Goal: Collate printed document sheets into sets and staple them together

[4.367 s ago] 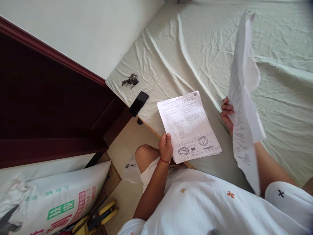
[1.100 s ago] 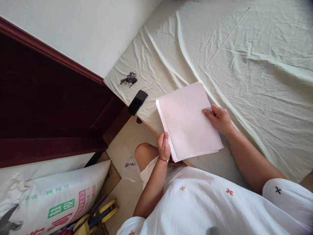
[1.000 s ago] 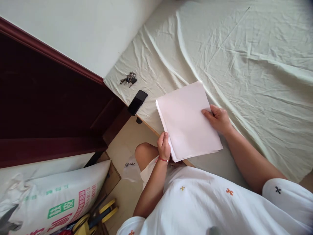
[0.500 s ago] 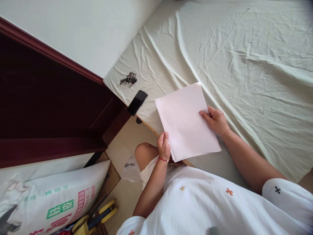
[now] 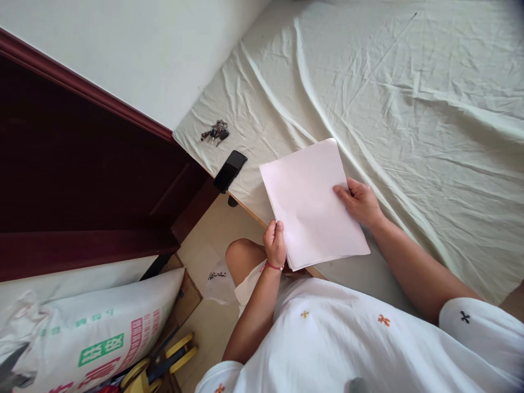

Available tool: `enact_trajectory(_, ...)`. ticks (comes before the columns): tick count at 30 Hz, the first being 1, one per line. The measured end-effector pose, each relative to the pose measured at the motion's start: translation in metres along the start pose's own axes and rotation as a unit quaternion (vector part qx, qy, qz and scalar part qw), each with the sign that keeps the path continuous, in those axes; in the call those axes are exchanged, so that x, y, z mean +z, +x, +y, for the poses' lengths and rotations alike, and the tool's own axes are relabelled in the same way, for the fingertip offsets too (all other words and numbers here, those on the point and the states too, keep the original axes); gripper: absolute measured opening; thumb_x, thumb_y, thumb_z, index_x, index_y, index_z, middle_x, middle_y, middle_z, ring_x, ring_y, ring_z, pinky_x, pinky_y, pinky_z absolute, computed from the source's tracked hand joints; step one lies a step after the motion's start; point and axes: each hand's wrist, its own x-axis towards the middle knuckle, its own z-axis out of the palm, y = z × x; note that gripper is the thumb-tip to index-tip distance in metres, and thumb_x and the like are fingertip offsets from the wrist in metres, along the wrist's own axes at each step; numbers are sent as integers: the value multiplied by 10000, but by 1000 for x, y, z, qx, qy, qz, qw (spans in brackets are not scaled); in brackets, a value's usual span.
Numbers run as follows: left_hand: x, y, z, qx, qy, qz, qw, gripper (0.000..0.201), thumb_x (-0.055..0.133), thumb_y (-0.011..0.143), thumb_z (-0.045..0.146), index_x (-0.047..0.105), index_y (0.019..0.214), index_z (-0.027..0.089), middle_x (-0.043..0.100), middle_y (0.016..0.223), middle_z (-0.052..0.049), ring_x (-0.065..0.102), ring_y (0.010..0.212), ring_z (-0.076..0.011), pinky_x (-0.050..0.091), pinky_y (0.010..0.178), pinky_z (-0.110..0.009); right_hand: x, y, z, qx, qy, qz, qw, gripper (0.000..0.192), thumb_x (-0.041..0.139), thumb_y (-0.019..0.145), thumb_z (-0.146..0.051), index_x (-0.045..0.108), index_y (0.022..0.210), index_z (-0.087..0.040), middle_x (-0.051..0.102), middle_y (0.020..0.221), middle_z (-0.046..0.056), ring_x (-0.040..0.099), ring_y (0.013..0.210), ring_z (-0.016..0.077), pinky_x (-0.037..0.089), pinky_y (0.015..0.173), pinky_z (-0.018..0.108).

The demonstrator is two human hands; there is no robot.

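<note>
Between my two hands is a thin stack of blank white paper (image 5: 313,204), tilted a little, over the edge of the cloth-covered surface. My left hand (image 5: 275,244) is closed on the stack's left edge near its lower corner, a red string bracelet at the wrist. At the opposite edge, my right hand (image 5: 361,202) grips the paper with the thumb on top; its other fingers are mostly hidden underneath. Slightly separated sheet edges show along the left and bottom sides.
A black phone (image 5: 230,171) lies at the edge of the wrinkled pale cloth (image 5: 409,125), with a bunch of keys (image 5: 215,132) behind it. To the left are a dark red wooden panel (image 5: 82,158), a printed white sack (image 5: 110,327) and a yellow-wheeled item (image 5: 180,352) on the floor.
</note>
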Motion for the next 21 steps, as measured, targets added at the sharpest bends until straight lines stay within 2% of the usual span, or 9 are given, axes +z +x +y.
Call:
enact_trajectory(7, 0, 0, 3, 13, 29, -4, 999, 550, 579, 955, 706, 556, 712, 214, 479, 639, 27, 426, 641, -152, 370, 650, -280, 2, 0, 5, 3, -25, -6, 1000, 401, 593, 953, -513, 434, 718, -229, 484, 630, -8, 417, 585, 132, 303, 510, 260)
enact_trajectory(10, 0, 0, 3, 9, 27, -4, 1000, 554, 580, 951, 712, 560, 709, 215, 489, 650, 22, 428, 649, -155, 365, 653, -285, 3, 0, 7, -27, -64, 19, 997, 307, 580, 963, -471, 509, 785, -232, 538, 675, 3, 458, 597, 151, 386, 556, 293)
enact_trajectory(12, 1, 0, 2, 8, 24, -4, 1000, 559, 582, 946, 720, 556, 708, 215, 488, 655, 21, 424, 652, -154, 362, 654, -286, 1, 1, 7, -75, -102, 78, 989, 180, 575, 951, -407, 615, 971, -233, 640, 852, 58, 568, 729, 208, 483, 643, 344)
enact_trajectory(14, 1, 0, 2, 6, 20, -4, 1000, 566, 585, 937, 732, 549, 708, 216, 486, 656, 22, 419, 650, -153, 359, 648, -285, -2, 2, 7, -132, -143, 145, 970, 305, 567, 937, -346, 640, 1211, -232, 671, 1147, 137, 632, 996, 291, 552, 798, 430)
enact_trajectory(16, 1, 1, 2, 6, 20, -4, 1000, 574, 592, 926, 742, 540, 702, 216, 482, 652, 24, 414, 645, -151, 351, 638, -283, -5, 4, 8, -170, -183, 182, 951, 369, 558, 943, -310, 648, 1293, -237, 637, 1323, 164, 600, 1180, 342, 528, 976, 529)
enact_trajectory(18, 1, 1, 3, 11, 25, 0, 1000, 586, 597, 918, 751, 520, 689, 217, 471, 642, 28, 408, 640, -148, 340, 628, -281, -6, 6, 10, -186, -210, 168, 945, 276, 547, 964, -297, 710, 1179, -240, 689, 1261, 149, 598, 1178, 356, 466, 1070, 587)
enact_trajectory(21, 2, 1, 4, 17, 34, 3, 999, 590, 593, 919, 751, 494, 684, 219, 451, 632, 36, 396, 633, -143, 326, 616, -279, -2, 8, 15, -199, -209, 93, 953, 213, 542, 978, -275, 750, 966, -237, 748, 1001, 124, 602, 1150, 355, 477, 1059, 564)
